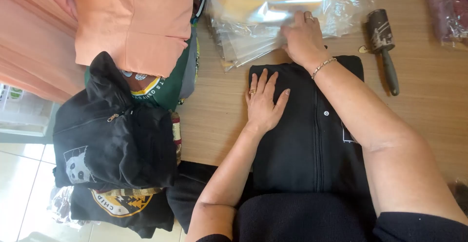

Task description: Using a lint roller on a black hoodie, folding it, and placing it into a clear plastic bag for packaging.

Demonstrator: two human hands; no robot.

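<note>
We look down on a wooden table (214, 125) where a folded black garment (302, 139) lies at the centre, its near end running toward the person's lap. The left hand (263, 103) rests flat on the garment's left half, fingers spread and pressing the cloth, a ring on one finger. The right hand (303, 39), with a ring and a thin bracelet at the wrist, reaches past the garment's far edge to a stack of clear plastic bags (263, 22); its fingers lie on the top bag, and we cannot tell from this angle whether they pinch the film or only press on it. The bags sit just beyond the garment, touching or nearly touching its far edge. To the right, well apart from both hands, a lint roller (384, 47) lies on the table with its handle pointing toward us. At the far right corner we see more wrapped items in plastic (446, 8). On the left, folded peach-coloured garments (131, 27) are piled at the far side, over a green printed shirt (165, 88). Nearer, a black zip-up top with a panda print (112, 134) sits on a pile that overhangs the table's left edge, above a black shirt with a yellow emblem (122, 205). Pale floor tiles (19, 183) show at the near left.
</note>
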